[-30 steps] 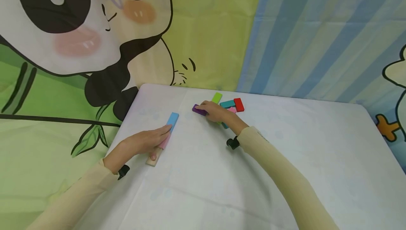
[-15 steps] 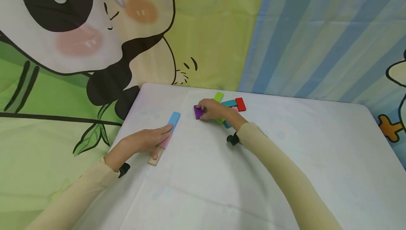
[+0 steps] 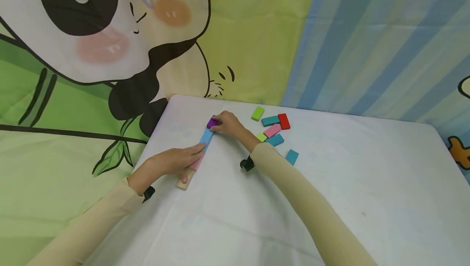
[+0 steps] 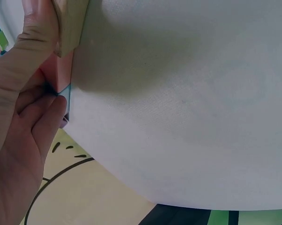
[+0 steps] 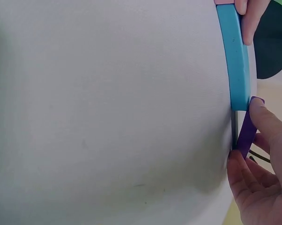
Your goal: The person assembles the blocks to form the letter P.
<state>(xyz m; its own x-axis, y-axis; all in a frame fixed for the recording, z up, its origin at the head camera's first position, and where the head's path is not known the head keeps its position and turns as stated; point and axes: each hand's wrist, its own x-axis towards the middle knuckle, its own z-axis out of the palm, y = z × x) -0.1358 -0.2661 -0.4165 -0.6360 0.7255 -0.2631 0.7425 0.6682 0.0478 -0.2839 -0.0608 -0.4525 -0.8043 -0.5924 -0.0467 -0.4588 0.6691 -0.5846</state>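
Note:
A row of flat blocks lies on the white table [image 3: 257,217]: a wooden block [image 3: 185,181], a pink block [image 3: 197,162], then a light blue block [image 3: 207,137]. My left hand [image 3: 172,160] rests on this row, fingers straight, thumb on the wooden block. My right hand [image 3: 225,122] pinches a purple block [image 3: 211,123] at the far end of the light blue block [image 5: 235,56]. In the right wrist view the purple block [image 5: 245,131] stands against the blue one's end. The left wrist view shows the pink block [image 4: 56,72] and wooden block [image 4: 71,23] under my fingers.
Loose blocks lie to the right: green [image 3: 258,113], teal [image 3: 270,120], red [image 3: 284,121], pink [image 3: 272,130], small green [image 3: 261,137], and two blue ones [image 3: 275,140] [image 3: 292,156]. A panda-print cloth [image 3: 110,45] hangs behind the table's far edge.
My right hand has carried the purple block left, from the loose pile to the far end of the light blue block. My left hand stays on the row.

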